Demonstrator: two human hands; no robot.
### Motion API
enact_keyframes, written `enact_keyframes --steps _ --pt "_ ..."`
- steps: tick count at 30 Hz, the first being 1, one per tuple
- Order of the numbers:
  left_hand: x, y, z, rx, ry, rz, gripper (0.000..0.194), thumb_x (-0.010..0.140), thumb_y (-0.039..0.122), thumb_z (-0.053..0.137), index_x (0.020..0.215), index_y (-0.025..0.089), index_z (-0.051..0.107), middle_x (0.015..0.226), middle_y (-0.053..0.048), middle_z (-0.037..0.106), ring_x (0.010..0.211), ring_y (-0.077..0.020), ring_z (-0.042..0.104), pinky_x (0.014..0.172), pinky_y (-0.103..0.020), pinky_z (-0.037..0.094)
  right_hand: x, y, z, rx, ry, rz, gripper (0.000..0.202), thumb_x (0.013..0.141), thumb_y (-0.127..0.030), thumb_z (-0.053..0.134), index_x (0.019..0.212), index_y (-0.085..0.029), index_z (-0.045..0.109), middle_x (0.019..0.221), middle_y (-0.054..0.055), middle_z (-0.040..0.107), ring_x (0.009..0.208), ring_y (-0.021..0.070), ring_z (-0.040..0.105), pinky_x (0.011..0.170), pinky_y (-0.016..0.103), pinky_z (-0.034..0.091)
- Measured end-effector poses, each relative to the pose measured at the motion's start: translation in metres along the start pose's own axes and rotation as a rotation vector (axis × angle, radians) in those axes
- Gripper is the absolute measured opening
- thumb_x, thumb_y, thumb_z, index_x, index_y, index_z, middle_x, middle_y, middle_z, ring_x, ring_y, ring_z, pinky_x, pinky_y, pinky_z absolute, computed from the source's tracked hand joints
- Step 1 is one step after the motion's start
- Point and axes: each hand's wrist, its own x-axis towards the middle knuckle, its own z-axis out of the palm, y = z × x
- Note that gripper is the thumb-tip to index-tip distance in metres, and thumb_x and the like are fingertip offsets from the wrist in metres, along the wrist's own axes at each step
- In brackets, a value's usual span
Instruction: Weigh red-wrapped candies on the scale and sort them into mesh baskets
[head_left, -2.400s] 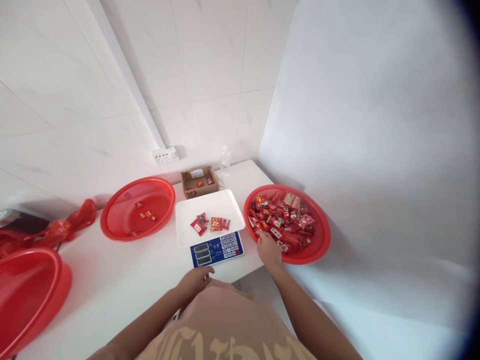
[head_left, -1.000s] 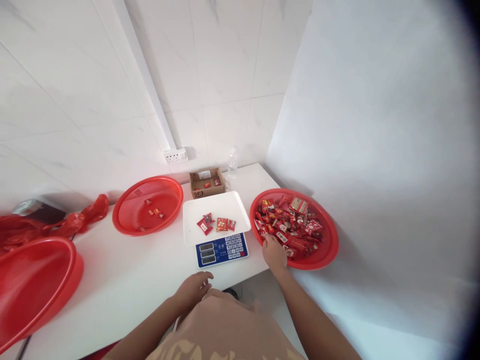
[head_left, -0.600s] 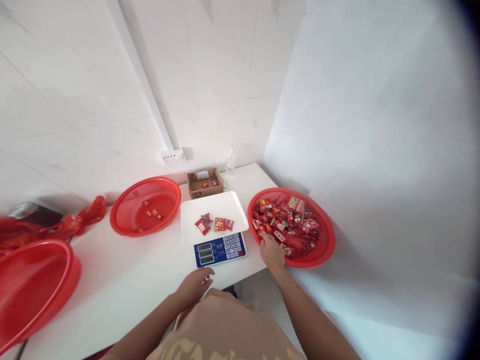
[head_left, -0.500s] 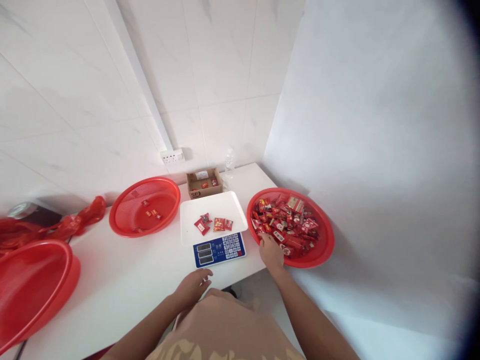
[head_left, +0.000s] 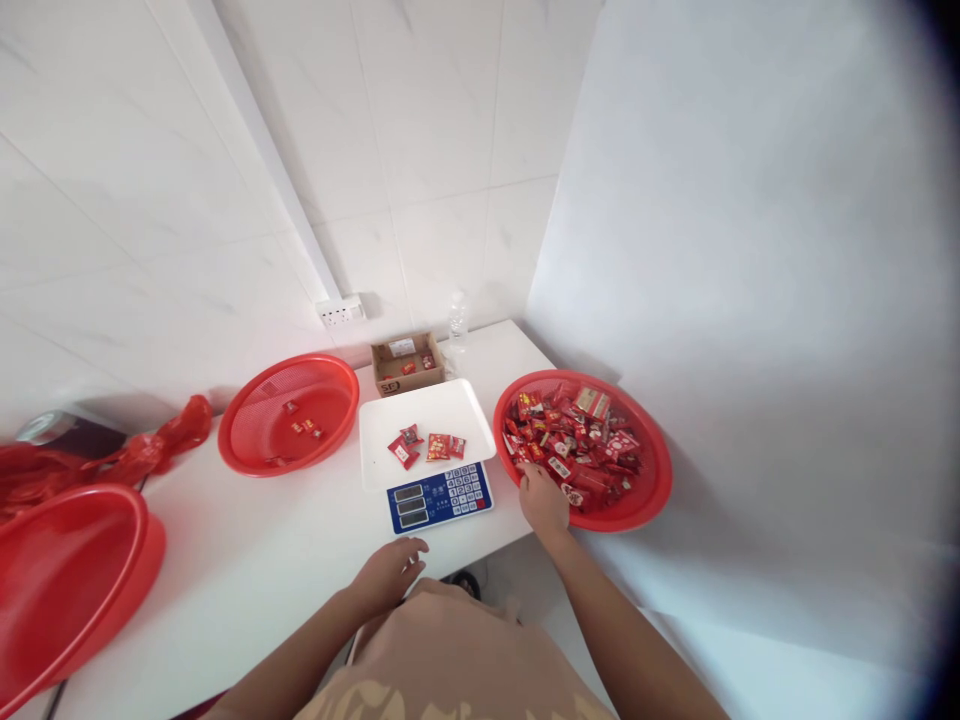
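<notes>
My right hand (head_left: 545, 500) lies over the near left rim of a red plastic basket (head_left: 660, 490), its fingers bent over the edge beside the packets; the undersides of the fingers are hidden. Small red wrapped snack packets (head_left: 574, 440) fill this basket. Resting at the table's front edge, my left hand (head_left: 390, 575) holds nothing and has loosely curled fingers, somewhat apart. It is just in front of a blue and white digital scale (head_left: 439, 500). Several red packets (head_left: 440, 447) lie on the scale's white tray (head_left: 382, 420).
Left of the scale, a red sieve basket (head_left: 232, 440) contains a few small packets. A cardboard box (head_left: 409, 372) and a clear plastic bottle (head_left: 458, 320) stand by the wall. Another red basket (head_left: 75, 600) and red plastic bags (head_left: 161, 445) are at the far left of the white table (head_left: 247, 570).
The view has shifted very slightly. Both hands stay in nearly the same places, and the packets on the scale tray have not moved.
</notes>
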Motion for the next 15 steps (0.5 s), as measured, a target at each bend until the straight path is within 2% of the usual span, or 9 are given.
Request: enact_keyframes --steps 7,9,12,15 --pt "-0.005 0.005 -0.007 -0.008 0.006 -0.021 0.030 0.087 0.031 0.038 0.103 0.020 0.061 0.101 -0.007 0.066 0.089 -0.0178 0.060 0.080 -0.029 0.043 -0.001 -0.001 -0.002 0.020 -0.003 0.010 0.040 0.089 -0.019 0.034 0.119 -0.026 0.059 0.123 0.005 0.060 0.102 0.0179 0.058 0.075 0.026 0.044" --pt "-0.004 0.008 -0.009 0.017 0.013 -0.020 0.031 0.089 0.036 0.036 0.093 0.020 0.063 0.095 -0.007 0.067 0.087 -0.0187 0.060 0.077 -0.029 0.042 -0.001 -0.002 -0.003 0.021 -0.008 0.013 0.040 0.089 -0.019 0.034 0.119 -0.026 0.059 0.123 0.005 0.060 0.102 0.0175 0.058 0.076 0.025 0.044" --pt "-0.002 0.010 -0.014 0.067 0.022 -0.048 0.044 0.091 0.043 0.028 0.071 0.019 0.060 0.078 -0.006 0.066 0.077 -0.0196 0.059 0.073 -0.030 0.040 -0.001 -0.003 -0.003 0.016 -0.008 0.018 0.040 0.090 -0.018 0.033 0.119 -0.025 0.059 0.123 0.006 0.059 0.102 0.0172 0.058 0.076 0.025 0.043" --pt "0.001 0.007 -0.017 0.008 0.051 -0.130 0.051 0.091 0.045 0.021 0.063 0.020 0.055 0.068 -0.004 0.063 0.069 -0.0187 0.058 0.069 -0.030 0.040 -0.001 -0.003 -0.003 0.003 -0.006 0.026 0.040 0.090 -0.019 0.033 0.120 -0.025 0.059 0.122 0.006 0.060 0.101 0.0169 0.059 0.074 0.025 0.043"
